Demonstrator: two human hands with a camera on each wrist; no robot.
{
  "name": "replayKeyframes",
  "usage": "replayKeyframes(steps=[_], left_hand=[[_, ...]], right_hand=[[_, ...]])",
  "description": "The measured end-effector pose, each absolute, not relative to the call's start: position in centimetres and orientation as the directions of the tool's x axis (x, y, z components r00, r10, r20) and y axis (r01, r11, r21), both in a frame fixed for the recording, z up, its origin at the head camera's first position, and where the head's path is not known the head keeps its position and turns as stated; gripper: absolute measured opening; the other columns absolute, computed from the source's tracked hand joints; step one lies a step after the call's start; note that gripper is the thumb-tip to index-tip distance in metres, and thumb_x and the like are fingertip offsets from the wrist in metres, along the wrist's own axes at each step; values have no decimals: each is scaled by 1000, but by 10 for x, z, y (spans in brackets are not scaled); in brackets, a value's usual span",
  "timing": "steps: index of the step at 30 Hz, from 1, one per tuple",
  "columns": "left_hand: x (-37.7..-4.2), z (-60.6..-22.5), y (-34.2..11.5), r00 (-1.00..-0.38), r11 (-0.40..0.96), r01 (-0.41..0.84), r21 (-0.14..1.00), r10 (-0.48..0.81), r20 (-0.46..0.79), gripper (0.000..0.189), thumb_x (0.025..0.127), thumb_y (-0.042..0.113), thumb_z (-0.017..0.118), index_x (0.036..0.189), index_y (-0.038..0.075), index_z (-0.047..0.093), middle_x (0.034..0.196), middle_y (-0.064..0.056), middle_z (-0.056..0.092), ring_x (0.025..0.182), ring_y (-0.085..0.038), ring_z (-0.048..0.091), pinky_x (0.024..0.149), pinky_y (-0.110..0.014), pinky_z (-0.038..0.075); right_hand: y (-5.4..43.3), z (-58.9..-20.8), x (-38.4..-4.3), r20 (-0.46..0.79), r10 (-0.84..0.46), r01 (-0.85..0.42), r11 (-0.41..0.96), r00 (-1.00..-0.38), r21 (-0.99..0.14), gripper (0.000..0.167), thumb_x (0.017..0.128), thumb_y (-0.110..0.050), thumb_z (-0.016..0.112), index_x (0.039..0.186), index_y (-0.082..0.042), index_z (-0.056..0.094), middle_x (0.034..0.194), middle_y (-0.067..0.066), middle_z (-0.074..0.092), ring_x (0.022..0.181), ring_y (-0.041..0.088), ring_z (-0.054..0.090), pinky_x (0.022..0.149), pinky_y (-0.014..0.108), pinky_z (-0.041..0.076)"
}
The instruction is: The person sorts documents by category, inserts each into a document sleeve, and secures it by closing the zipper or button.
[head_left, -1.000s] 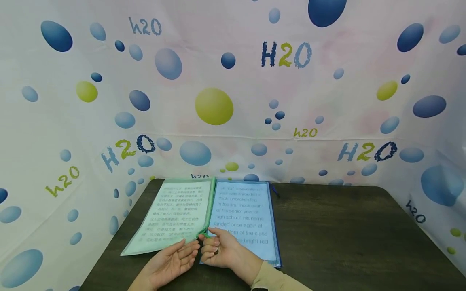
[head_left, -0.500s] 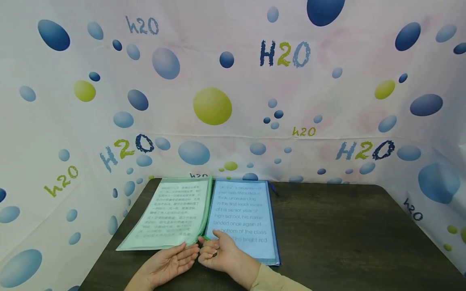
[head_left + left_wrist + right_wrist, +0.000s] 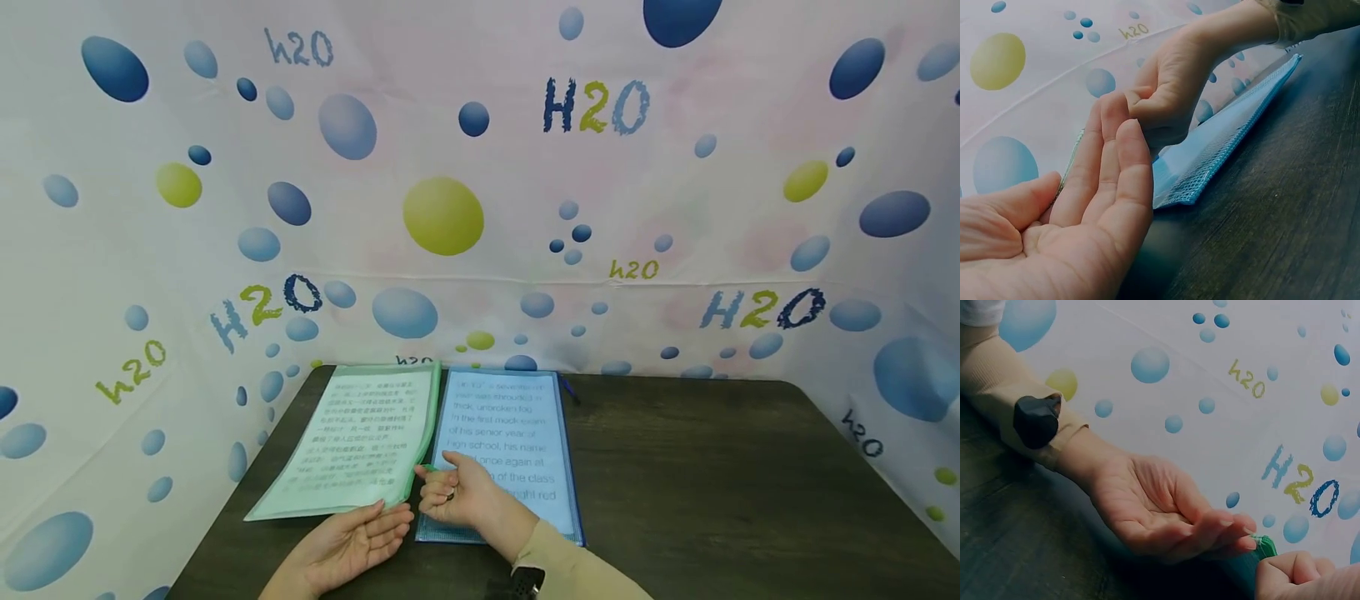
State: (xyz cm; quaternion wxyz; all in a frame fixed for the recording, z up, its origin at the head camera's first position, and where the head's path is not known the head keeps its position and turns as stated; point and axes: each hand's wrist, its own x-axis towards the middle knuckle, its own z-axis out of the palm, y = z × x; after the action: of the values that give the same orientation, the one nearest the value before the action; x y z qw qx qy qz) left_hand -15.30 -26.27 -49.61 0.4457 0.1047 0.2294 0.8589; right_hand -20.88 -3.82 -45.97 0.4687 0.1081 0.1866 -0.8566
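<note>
A light green mesh zip pouch (image 3: 352, 433) with a printed page inside lies at the left of the table, its near right corner at my hands. My left hand (image 3: 352, 537), palm up, pinches this corner between thumb and straight fingers. Only a thin green edge of the pouch (image 3: 1071, 156) shows in the left wrist view. Curled just to the right, my right hand (image 3: 472, 500) pinches a small green zip pull (image 3: 430, 468) at the pouch's right edge. Green mesh of the pouch (image 3: 1265, 545) shows between both hands in the right wrist view.
A blue mesh zip pouch (image 3: 506, 425) with an English page lies under my right hand, to the right of the green one. Its dark blue pull (image 3: 570, 387) rests by its far right corner. Dark wood table (image 3: 712, 483) extends right; a printed sheet (image 3: 600, 167) hangs behind.
My right hand has moved slightly away from me along the green pouch's right edge. The left hand has stayed at the corner. The blue pouch has not moved.
</note>
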Motion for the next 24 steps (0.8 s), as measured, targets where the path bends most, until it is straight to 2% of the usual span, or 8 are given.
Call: replayKeyframes(steps=[5,16,24], left_hand=[[-153,-497,-262,-573,-501,-724,474,819,-9,52,109,21,14,132,1,56,134,-10,61,127,-16,57,114,-30,36],[-150,-495,-261,-562,-465,-735,494,825,-59,49,109,21,18,131,1,57,132,-9,63,125,-15,58,112,-29,38],[-146,-497,-261,-562,-463,-741,485,824,-72,48,109,21,20,131,2,57,131,-9,63,124,-14,58,112,-28,38]], right_hand=[[-41,-459,-218,-365,-747,832,-504,-555,-234,42,107,-40,17,117,-5,38,47,-11,31,46,2,23,54,12,20],[-46,-458,-234,-372,-710,802,-531,-598,-275,42,106,-41,17,112,-6,39,47,-11,30,46,2,22,53,13,19],[-50,-454,-248,-372,-676,771,-562,-636,-299,43,106,-43,19,117,-6,38,47,-11,29,46,2,21,52,14,19]])
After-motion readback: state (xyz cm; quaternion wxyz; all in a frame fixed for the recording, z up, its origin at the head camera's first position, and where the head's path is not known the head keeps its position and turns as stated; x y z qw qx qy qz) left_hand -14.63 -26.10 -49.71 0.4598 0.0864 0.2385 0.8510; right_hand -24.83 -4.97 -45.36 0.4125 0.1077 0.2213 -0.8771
